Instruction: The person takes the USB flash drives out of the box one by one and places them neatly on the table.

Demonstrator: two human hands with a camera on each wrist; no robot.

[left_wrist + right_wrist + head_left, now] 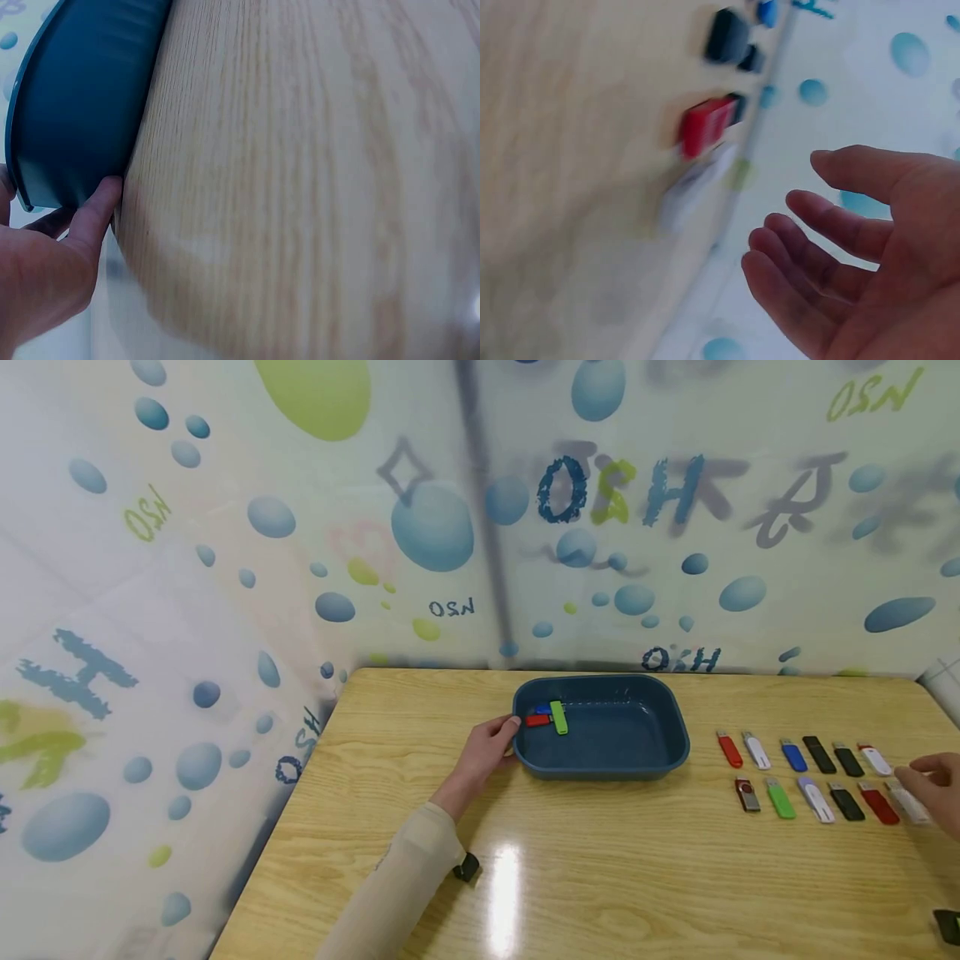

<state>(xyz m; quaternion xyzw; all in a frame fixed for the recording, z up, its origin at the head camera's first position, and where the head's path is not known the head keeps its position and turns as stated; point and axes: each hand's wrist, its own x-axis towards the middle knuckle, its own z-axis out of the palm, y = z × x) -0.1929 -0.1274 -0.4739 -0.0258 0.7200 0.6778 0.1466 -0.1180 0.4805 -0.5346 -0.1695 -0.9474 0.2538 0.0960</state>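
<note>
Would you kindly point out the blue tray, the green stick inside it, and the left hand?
blue tray [678,727], head view, right rim.
green stick [558,717], head view, mid-body.
left hand [487,752], head view, back of hand.

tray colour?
Dark blue tray; clearest in the head view.

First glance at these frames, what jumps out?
The dark blue tray in the middle of the wooden table, with a green, a red and a blue USB stick in its left end; the left hand holds its left rim. To the right, two neat rows of USB sticks in red, white, blue, black and green. The right hand hovers open at the rows' right end, holding nothing.
</note>
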